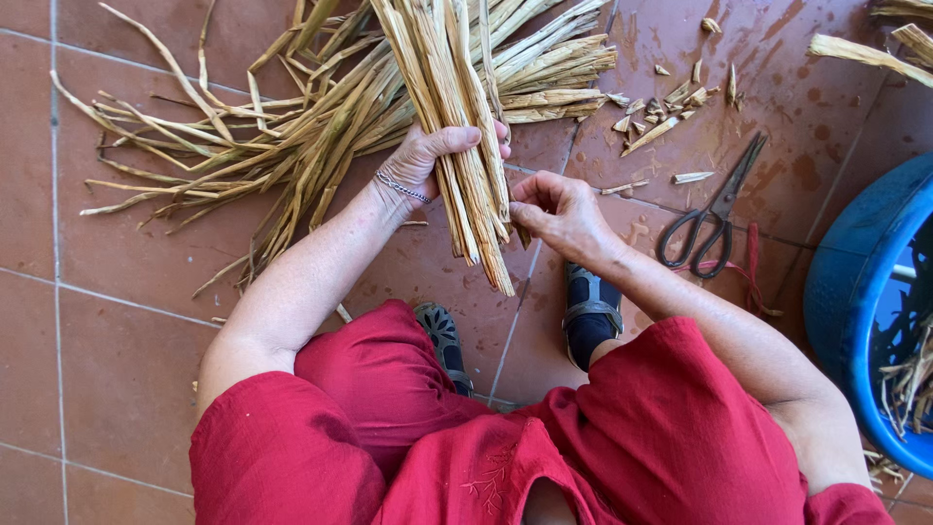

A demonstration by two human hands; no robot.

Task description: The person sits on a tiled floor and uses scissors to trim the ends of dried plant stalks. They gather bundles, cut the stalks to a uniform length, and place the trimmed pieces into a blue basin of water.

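Pile of dried reed strips (292,126), far left on the tiled floor (117,340): light, stiff, brittle.
Blue tub (855,292), right edge.
Bundle of strips (466,146), centre: dry, likely splintery; best gripped mid-length.
Scissors (709,214), right, lying apart.
Left hand (428,156): clenched around the bundle.
Right hand (559,209): pinching the bundle's near ends.
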